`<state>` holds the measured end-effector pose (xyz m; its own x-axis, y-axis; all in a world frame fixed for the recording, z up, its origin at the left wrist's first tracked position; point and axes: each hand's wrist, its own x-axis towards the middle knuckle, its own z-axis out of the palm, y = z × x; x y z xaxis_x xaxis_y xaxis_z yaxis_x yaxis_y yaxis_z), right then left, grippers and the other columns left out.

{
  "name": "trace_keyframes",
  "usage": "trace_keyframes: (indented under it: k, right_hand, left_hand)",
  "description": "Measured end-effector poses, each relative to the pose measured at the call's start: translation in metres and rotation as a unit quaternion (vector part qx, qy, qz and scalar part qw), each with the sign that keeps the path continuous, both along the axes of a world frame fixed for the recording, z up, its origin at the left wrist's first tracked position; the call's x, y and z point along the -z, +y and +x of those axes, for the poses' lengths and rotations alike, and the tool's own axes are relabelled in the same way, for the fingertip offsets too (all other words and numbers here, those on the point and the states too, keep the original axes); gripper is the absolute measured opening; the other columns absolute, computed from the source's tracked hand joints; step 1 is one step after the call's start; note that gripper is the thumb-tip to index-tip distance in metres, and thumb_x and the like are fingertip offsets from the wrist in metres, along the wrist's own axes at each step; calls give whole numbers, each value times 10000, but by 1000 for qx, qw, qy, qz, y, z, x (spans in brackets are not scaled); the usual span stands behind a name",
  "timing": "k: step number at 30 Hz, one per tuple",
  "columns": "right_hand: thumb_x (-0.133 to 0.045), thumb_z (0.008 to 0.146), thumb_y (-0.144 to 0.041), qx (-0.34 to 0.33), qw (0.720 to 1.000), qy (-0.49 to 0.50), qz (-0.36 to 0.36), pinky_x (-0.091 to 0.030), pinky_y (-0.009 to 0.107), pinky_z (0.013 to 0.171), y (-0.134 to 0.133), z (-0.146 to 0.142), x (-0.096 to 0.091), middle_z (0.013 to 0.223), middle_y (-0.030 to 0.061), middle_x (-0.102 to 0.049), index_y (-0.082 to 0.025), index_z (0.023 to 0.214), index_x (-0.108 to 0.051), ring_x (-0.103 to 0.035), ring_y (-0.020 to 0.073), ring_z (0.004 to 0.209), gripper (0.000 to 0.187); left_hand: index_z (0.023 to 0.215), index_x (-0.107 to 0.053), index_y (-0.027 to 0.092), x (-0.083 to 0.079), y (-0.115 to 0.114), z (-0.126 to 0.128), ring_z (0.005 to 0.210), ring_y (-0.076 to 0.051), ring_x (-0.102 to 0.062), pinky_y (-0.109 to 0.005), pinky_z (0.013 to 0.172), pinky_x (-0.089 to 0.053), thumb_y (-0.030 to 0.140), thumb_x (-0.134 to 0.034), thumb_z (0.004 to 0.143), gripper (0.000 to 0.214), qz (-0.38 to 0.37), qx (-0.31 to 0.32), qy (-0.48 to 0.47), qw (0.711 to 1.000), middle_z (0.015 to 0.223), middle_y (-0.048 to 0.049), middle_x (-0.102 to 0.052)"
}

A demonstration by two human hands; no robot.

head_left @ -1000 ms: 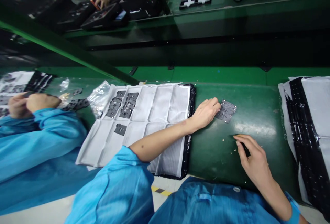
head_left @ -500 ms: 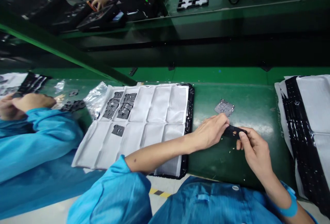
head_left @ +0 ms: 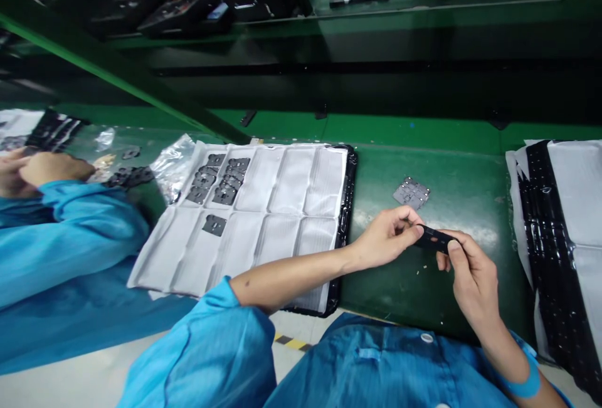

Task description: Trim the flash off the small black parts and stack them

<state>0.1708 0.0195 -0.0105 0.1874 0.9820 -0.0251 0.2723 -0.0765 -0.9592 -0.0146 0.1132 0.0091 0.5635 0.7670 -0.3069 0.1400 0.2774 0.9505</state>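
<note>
A flat black plate with small cut-outs (head_left: pixel 435 240) is held up over the green bench between my two hands. My left hand (head_left: pixel 388 235) pinches its left end, thumb on top. At the other end my right hand (head_left: pixel 473 270) grips it between thumb and curled fingers. Just beyond my left hand, several thin grey plates (head_left: pixel 411 193) lie together on the bench. To the left is a tray lined with white cloth (head_left: pixel 277 239), partly under my left forearm. Several dark plates (head_left: pixel 230 181) lie in its left compartments, and a single dark plate (head_left: pixel 215 225) lies nearer me.
A second white-lined black tray (head_left: pixel 576 201) stands at the right. At far left a co-worker's hands (head_left: pixel 51 173) are busy beside loose dark parts (head_left: pixel 129 176) and a clear plastic bag (head_left: pixel 174 167). A green beam (head_left: pixel 132 91) slants overhead. Tiny bits (head_left: pixel 422 269) dot the bench.
My left hand has turned, so its thumb now shows on the plate's left end. Both hands and the plate sit slightly farther right in view; the camera has shifted a little.
</note>
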Motion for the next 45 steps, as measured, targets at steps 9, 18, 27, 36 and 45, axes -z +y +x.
trace_keyframes:
  k: [9, 18, 27, 36, 45]
  right_hand:
    - [-516, 1067, -328, 22, 1000, 12, 12, -455, 266, 566, 9, -5, -3, 669, -18, -596, -212, 999, -789, -544, 152, 565, 304]
    - [-486, 1073, -292, -8, 999, 38, 15, -507, 271, 654, 13, -15, 4, 671, -14, -578, -198, 1027, -779, -603, 167, 649, 311]
    - [-562, 1037, -249, 8, 1000, -5, -2, -518, 265, 639, 3, -8, 23, 1086, 77, -767, -181, 1299, -686, -630, 136, 664, 297]
    - [-549, 1028, -178, -22, 1000, -21, 8, -537, 255, 672, -2, -16, 26, 981, 53, -767, -195, 1146, -738, -653, 142, 686, 224]
    - [-545, 1022, -168, -32, 999, -35, 16, -555, 261, 700, -7, -18, 27, 957, 54, -780, -195, 1108, -757, -677, 154, 713, 231]
  left_hand:
    - [902, -605, 171, 2, -2, -2, 660, -110, -504, -237, 611, -396, 392, -627, 989, 238, 64, 1, 29, 998, 751, 19, -558]
    - [1290, -612, 212, 5, 7, -32, 1031, -213, -726, -331, 878, -595, 261, -605, 1075, 221, 544, 170, 164, 805, 1182, -87, -714]
    - [1346, -644, 140, 23, 59, -36, 1081, -289, -705, -425, 930, -553, 286, -556, 1066, 327, 613, 219, 312, 691, 1240, -150, -735]
    - [1373, -645, 85, 40, 88, -36, 1170, -368, -644, -497, 933, -558, 287, -543, 1039, 404, 619, 211, 326, 682, 1336, -230, -655]
    - [1536, -528, 139, 40, 99, -35, 1405, -367, -571, -556, 1142, -502, 343, -603, 1019, 560, 535, 245, 305, 749, 1542, -209, -576]
